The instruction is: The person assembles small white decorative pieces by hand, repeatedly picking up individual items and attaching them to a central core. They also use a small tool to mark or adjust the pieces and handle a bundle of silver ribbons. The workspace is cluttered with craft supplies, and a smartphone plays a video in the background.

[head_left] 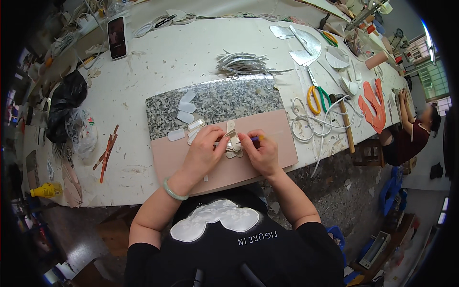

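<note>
Over the pink sheet, which partly covers a speckled stone slab, my two hands meet at small cream tab-shaped pieces. My left hand, with a pale green bangle on the wrist, is closed in a pinch on one small cream piece. Close beside it, my right hand is closed round a thin tool with a purple and yellow handle; its tip is too small to make out. More rounded white pieces lie on the slab and sheet, left of my hands.
Behind the slab lies a bundle of grey strips. To the right are scissors, white cord, a hammer and coral pieces. Leftward are a phone, plastic bags and brown strips. A person sits far right.
</note>
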A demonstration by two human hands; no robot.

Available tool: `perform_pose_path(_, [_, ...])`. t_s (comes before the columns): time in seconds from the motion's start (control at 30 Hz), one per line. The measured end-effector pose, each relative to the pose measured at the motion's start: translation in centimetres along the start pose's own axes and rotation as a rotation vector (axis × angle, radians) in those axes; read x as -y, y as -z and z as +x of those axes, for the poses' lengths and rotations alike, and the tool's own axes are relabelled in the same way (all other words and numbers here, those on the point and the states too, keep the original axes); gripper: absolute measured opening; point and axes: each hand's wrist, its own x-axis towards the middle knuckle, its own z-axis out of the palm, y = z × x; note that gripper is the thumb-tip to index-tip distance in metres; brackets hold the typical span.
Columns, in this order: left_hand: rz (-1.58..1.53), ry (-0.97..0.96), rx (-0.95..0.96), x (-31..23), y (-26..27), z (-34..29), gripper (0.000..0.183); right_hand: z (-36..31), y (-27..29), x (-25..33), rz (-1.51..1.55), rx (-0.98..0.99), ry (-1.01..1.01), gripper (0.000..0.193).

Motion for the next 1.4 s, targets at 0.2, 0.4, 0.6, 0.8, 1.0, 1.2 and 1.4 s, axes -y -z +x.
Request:
perform_pose_path(0.2, [0.102, -0.138, 0.012, 0.1, -0.3, 0.0, 0.021, -0.2, -0.3, -0.2, -0.061, -0.048, 0.116, 0.011])
perform_pose_path(0.4, [0.058, -0.064, 0.048, 0.3, -0.6, -0.1, 0.021, 0.1, -0.5, 0.1, -0.049, -0.035, 0.154, 0.011])
perform_pose_path(0.6, [0.078, -0.082, 0.047, 0.0, -0.6, 0.0, 0.021, -0.1, -0.3, 0.4, -0.069, -0.007, 0.136, 0.011])
perform_pose_path(0.8, [0.097, -0.104, 0.033, 0.1, -0.7, 0.1, 0.020, -0.1, 0.2, 0.1, -0.026, 0.016, 0.071, 0.012])
perform_pose_path(1.0, [0.102, -0.087, 0.039, 0.2, -0.7, 0.0, 0.021, 0.0, -0.1, 0.1, -0.088, -0.018, 0.158, 0.012])
perform_pose_path(1.2, [-0.039, 0.028, 0.039, 0.3, -0.4, 0.3, 0.015, 0.2, -0.1, -1.0, 0.222, -0.162, -0.079, 0.014])
perform_pose_path(1.4, [-0.172, 0.197, 0.065, 0.3, 0.7, 1.1, 0.016, 0.8, 0.5, 0.4, 0.444, -0.085, -0.272, 0.014])
